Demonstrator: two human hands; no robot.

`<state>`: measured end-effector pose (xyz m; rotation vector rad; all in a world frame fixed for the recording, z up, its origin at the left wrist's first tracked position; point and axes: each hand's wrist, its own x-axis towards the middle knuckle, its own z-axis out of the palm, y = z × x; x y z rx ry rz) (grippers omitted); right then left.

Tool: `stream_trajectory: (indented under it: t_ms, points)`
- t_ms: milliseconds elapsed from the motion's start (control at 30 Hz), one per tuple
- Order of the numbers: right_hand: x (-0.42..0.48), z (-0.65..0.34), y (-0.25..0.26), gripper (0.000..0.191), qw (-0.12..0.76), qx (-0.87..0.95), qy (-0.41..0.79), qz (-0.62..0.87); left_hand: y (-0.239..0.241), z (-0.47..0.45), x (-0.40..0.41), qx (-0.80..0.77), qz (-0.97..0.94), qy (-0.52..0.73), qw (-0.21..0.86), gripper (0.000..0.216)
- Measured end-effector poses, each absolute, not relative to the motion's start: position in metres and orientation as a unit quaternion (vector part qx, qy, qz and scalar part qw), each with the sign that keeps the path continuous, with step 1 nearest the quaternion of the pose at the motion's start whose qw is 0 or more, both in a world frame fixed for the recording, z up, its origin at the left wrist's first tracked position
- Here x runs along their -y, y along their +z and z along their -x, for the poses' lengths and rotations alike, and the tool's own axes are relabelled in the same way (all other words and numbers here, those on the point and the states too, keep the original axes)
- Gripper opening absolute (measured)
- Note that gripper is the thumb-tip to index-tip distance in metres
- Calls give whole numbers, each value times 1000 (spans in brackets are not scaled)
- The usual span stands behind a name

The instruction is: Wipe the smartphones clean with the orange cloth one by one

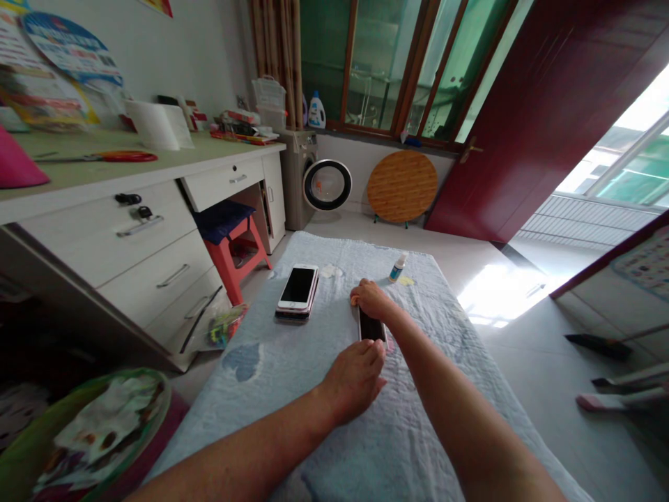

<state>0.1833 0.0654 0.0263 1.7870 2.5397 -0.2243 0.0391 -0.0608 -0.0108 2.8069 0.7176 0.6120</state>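
Note:
A smartphone (371, 328) with a dark screen and pale edge lies on the blue cloth-covered table (313, 418). My left hand (351, 380) grips its near end, fingers closed over the edge. At the far end, my right hand (375, 301) is closed, pressing a small orange cloth (355, 300) against the phone. Most of that cloth is hidden under the fingers. To the left sits a stack of phones (299, 287), the top one white-framed with a black screen. A small spray bottle (398, 268) with a white top and blue label stands beyond my right hand.
On the left, a white desk (172, 275) with drawers runs along the wall, a red stool (235, 258) tucked under it. A full waste bin (162, 397) stands at the near left. Behind are an open washing machine (299, 178) and a round wooden tabletop (402, 185).

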Motion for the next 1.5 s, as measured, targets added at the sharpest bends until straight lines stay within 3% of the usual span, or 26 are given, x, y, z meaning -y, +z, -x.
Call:
stream_trajectory:
  t_ms: [433, 767, 1233, 1500]
  points:
    - [-59, -227, 26, 28, 1, -771, -63, -633, 6, -39, 63, -249, -946, 190, 88, 43]
    - [-15, -234, 20, 21, -79, -722, -50, -685, 6, -40, 63, -258, -945, 187, 73, 41]
    - [50, -219, 40, 23, -65, -719, -120, -681, 10, -39, 63, -255, -941, 197, 105, 36]
    - [50, -217, 34, 19, -158, -767, -151, -603, 9, -34, 61, -241, -934, 225, 135, 39]
